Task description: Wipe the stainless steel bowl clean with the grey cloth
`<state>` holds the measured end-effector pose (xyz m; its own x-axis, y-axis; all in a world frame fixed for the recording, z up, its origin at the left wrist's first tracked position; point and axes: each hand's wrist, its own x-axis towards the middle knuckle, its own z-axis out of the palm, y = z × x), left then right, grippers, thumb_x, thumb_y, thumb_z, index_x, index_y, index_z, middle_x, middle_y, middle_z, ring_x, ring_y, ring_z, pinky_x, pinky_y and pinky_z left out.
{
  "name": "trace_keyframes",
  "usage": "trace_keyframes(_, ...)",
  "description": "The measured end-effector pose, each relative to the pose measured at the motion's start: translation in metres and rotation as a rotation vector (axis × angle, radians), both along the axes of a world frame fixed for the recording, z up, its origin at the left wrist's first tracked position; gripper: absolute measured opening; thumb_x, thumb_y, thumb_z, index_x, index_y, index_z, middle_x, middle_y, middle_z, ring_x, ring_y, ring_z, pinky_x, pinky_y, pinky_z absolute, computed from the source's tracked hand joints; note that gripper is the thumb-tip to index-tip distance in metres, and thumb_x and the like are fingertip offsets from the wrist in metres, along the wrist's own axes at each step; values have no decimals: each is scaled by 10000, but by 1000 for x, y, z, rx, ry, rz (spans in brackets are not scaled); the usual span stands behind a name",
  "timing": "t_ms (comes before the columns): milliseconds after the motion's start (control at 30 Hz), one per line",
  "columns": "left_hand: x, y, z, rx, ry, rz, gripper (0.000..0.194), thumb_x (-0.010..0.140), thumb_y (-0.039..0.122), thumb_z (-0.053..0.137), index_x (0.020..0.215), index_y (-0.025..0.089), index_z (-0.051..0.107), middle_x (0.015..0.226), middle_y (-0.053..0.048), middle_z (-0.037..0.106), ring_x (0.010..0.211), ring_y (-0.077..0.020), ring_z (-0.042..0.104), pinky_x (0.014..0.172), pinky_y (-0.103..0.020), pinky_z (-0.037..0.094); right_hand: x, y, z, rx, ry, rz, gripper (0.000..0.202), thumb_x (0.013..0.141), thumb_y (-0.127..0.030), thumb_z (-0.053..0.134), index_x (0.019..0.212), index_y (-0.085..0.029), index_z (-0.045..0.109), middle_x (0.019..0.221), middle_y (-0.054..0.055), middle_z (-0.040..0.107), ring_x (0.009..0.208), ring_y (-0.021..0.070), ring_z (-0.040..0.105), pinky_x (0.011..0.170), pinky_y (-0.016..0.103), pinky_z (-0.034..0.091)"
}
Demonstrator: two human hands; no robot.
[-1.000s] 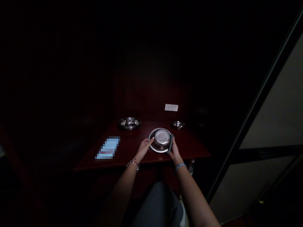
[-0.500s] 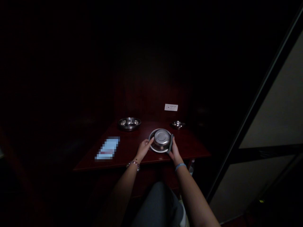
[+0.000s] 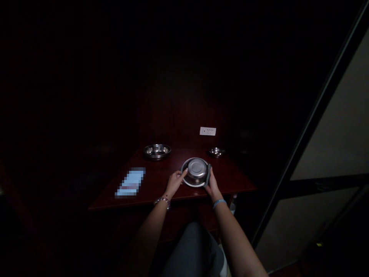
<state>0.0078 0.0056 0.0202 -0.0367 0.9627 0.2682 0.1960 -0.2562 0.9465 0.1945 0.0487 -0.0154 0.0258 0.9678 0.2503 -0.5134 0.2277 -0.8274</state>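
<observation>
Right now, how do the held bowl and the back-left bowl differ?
The held bowl shows its underside; the back-left bowl shows its inside. The held bowl is in the left hand and right hand; the back-left bowl sits on the table. Both are shiny metal.

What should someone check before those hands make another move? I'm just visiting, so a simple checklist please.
1. Left hand has hold of the upturned bowl: ok, its thumb lies against the bowl.
2. Right hand steadies the other side: ok, with a dark cloth against the bowl's edge.
3. Upturned bowl is open side up: not ok, its base faces the camera.
4. Upturned bowl is lifted off the table: cannot tell from this angle.
5. Wide bowl and small bowl are apart from the hands: ok, both sit farther back.
6. Dark cloth is dry: cannot tell, too dim.
</observation>
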Motion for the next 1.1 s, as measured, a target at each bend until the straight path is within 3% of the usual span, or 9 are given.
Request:
trace_keyframes(333,1,-1,0,-21,-9,-3,477,773,686,629,734,212,598,633,-10,649,624,-179,644,571,-272,496,-1,-1,1,-14,27,20,852,824,-860,483,1307,-178,649,1427,155,632,1478,285,439,1229,531,304)
trace_keyframes(567,2,-2,0,-3,-3,22,478,761,691,640,699,219,596,592,3,622,586,-175,622,558,-274,495,-2,-4,3,-24,46,42,715,868,-810,469,1212,-229,704,1334,93,706,1426,263,511,1233,497,321)
trace_keyframes(767,-1,1,-2,9,-71,-44,486,761,688,658,743,205,611,625,10,613,609,-161,610,584,-265,499,-1,-10,8,18,-18,29,807,832,-854,461,1253,-203,686,1369,141,678,1457,277,471,1224,522,316)
trace_keyframes(967,-6,4,-2,-37,-239,-134,693,769,801,581,978,150,689,796,-63,716,696,-175,659,645,-287,524,-1,-11,9,13,6,-10,797,848,-826,485,1304,-195,658,1455,144,610,1469,287,452,1237,539,291)
trace_keyframes(1100,-6,3,3,-98,-297,-165,749,800,828,522,1001,129,705,838,-122,755,716,-195,682,632,-290,514,-1,-11,8,-22,37,-20,765,868,-800,479,1308,-200,656,1455,135,612,1454,283,473,1235,532,302)
